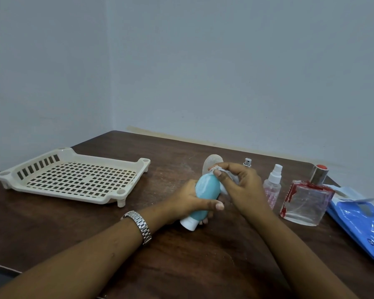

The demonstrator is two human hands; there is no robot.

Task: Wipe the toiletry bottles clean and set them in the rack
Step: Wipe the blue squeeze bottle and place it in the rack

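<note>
Step in hand: wiping. Left hand (188,201) fingers grasp the teal bottle (205,187). Right hand (241,184) fingers pinch a wipe (216,168) against its far end. Next, likely: finish wiping, then carry the bottle to the rack (63,192), well left of the fingers.

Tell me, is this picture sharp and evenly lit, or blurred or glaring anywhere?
Head view: soft, dim light, only faint shadows on the table; glare on the blue packet; the wipe in the right hand looks soft; the wide lens stretches the forearms.

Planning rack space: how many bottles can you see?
4: a teal one in the left hand, a silver-capped one behind the right hand, then a clear sprayer and a square perfume bottle to its right. The hands may hide more.
</note>
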